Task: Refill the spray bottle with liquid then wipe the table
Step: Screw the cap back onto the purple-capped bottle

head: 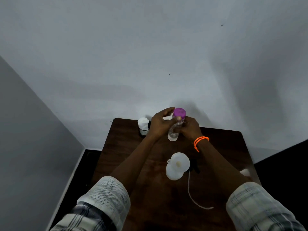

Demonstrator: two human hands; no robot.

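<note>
A clear bottle (174, 132) with a purple cap (179, 112) stands at the far middle of the dark wooden table (133, 147). My left hand (160, 124) pinches it at the cap from the left. From the right, my right hand (190, 127) grips the bottle's body. Nearer me stands the white spray bottle (172, 174) with a white funnel (179, 161) sitting in its neck. Its black spray head (194, 167) lies just right of it, and the white dip tube (191, 194) trails toward me.
A black mesh cup holding white tissue (143, 126) stands at the table's far left corner. A small white object (244, 172) lies at the right edge. The table sits in a corner against pale walls, with dark floor on both sides.
</note>
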